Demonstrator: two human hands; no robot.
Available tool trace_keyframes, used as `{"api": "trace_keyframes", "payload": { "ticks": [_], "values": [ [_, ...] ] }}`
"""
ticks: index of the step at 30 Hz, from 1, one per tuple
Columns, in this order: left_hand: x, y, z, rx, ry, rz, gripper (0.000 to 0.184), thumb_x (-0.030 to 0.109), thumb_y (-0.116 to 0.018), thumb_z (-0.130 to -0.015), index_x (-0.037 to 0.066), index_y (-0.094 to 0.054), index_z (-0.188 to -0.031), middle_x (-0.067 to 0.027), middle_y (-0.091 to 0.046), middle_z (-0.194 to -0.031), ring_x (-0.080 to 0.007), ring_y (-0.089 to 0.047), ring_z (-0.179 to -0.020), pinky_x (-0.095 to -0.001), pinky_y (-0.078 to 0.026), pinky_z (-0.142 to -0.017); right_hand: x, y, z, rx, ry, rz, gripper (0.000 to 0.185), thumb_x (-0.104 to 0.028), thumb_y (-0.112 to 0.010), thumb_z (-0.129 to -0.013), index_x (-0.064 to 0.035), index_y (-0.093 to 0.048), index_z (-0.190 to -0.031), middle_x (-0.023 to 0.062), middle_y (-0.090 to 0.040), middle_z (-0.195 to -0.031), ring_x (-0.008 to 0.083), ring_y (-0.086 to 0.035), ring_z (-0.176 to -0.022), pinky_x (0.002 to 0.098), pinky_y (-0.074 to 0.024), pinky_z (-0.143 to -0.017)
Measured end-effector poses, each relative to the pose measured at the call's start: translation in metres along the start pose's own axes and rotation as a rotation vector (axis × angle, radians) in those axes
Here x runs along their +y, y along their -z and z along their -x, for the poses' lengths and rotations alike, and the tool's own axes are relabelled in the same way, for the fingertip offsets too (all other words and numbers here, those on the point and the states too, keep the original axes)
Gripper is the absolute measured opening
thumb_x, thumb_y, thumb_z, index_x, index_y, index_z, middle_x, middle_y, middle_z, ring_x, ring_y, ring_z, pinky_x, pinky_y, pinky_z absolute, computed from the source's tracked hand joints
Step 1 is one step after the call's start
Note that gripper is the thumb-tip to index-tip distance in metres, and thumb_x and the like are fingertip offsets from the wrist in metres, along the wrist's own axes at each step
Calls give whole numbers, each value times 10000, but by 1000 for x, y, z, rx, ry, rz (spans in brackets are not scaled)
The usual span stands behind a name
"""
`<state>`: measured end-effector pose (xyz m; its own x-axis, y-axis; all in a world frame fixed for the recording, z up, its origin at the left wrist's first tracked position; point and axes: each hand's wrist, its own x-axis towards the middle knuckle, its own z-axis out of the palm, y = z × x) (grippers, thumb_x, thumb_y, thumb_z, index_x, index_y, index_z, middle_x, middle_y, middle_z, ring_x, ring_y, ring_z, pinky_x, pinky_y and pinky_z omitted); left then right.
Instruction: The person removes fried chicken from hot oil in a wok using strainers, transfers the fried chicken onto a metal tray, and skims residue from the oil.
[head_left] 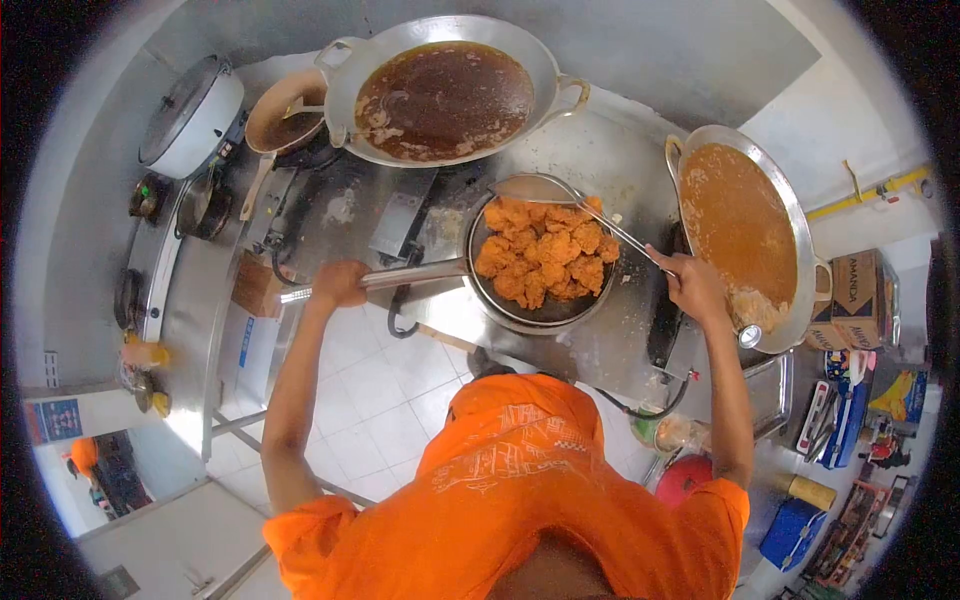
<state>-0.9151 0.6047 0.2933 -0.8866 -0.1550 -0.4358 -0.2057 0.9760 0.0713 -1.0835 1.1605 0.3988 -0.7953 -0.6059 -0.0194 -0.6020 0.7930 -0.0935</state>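
My left hand [341,284] is wrapped round the long metal handle [415,274] of a large round strainer. Orange-brown fried pieces [545,252] are heaped in the strainer's bowl, which is over the steel counter. My right hand [692,285] grips the thin handle [625,237] of a skimmer. Its wire head [535,188] is at the far edge of the heap, against the strainer's rim.
A wide pan of dark oil [445,100] is at the back, and another with lighter, foamy oil [740,225] on the right. A small frying pan [284,115] and a white pot [195,118] stand at the back left. A cardboard box [853,290] is at the right.
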Motion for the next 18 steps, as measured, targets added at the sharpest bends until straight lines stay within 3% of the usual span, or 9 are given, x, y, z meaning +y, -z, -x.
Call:
{"api": "trace_keyframes", "payload": {
  "ticks": [6,9,12,15,18],
  "values": [
    [-8,-11,-2,30,-41,27,322,173,-630,-636,200,-716,-944,-124,-692,-969,-334,-646,-965,-497,-487,-872,3,1,-7,81,39,-8,592,-9,-545,-752,-307,-608,-1260,146,-580,-745,346,-591,-693,457,-478,-632],
    [-14,-17,-4,92,-141,22,359,161,-597,-622,198,-703,-963,-158,-684,-873,-377,-655,-835,-497,-528,-738,-2,4,-4,28,-27,40,598,-26,-552,-758,-322,-593,-1276,131,-606,-782,341,-602,-707,450,-495,-651],
    [-10,-15,-2,88,-85,5,367,168,-601,-623,207,-704,-973,-150,-687,-906,-368,-654,-873,-508,-523,-747,-5,6,-11,42,5,106,614,-36,-567,-746,-326,-585,-1287,121,-620,-798,333,-613,-713,445,-508,-652],
    [-3,-5,0,27,-49,7,358,165,-629,-640,216,-715,-984,-117,-694,-970,-331,-646,-961,-474,-509,-834,-14,14,-20,94,60,199,612,-18,-567,-723,-301,-608,-1264,116,-605,-778,330,-606,-686,437,-501,-623],
    [2,2,3,13,-53,-50,344,164,-623,-649,205,-714,-978,-122,-693,-960,-331,-647,-958,-466,-518,-813,-28,40,-26,72,111,284,638,6,-572,-703,-296,-612,-1263,103,-605,-795,317,-611,-677,422,-504,-611]
  ]
}}
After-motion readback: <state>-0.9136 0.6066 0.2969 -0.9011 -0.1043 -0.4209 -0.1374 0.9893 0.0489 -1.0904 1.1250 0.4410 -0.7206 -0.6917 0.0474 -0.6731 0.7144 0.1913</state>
